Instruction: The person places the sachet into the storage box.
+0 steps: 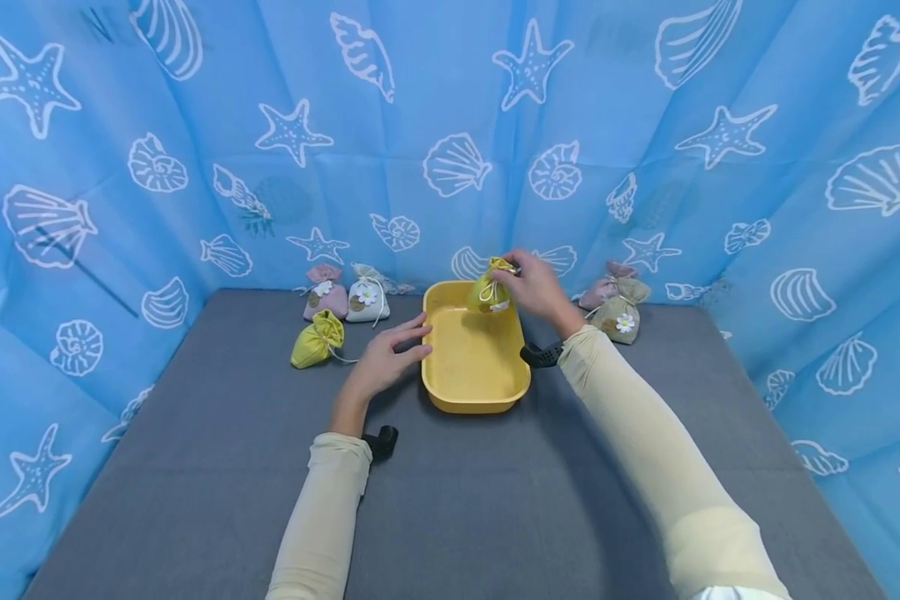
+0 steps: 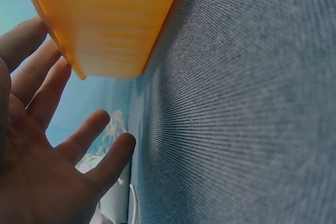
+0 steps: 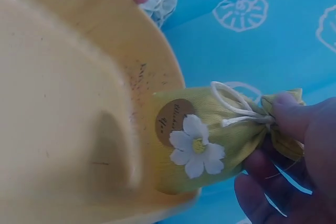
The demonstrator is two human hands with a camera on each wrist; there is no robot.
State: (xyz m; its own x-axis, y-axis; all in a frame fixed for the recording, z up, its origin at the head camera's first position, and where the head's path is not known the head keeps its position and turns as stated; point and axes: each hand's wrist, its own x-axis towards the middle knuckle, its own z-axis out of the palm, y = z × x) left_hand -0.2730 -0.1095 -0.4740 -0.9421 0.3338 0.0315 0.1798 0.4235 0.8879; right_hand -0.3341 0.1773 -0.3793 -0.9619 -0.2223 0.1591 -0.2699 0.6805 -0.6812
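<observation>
A yellow-green drawstring pouch (image 3: pixel 197 140) with a white flower and a round brown label hangs over the far end of a yellow plastic basin (image 1: pixel 476 358). My right hand (image 1: pixel 534 287) pinches it by its gathered neck, thumb on one side and fingers on the other in the right wrist view. On the basin's left side, my left hand (image 1: pixel 386 358) touches the rim with extended fingertips, its fingers (image 2: pixel 50 85) spread in the left wrist view. The basin's visible floor holds nothing.
Left of the basin lie another yellow pouch (image 1: pixel 317 340), a pink pouch (image 1: pixel 326 298) and a white pouch (image 1: pixel 367 298). To the right, a beige pouch (image 1: pixel 620 315) leans by a dusky pink one (image 1: pixel 598 292). A blue shell-patterned curtain (image 1: pixel 450 100) borders the grey table (image 1: pixel 450 500).
</observation>
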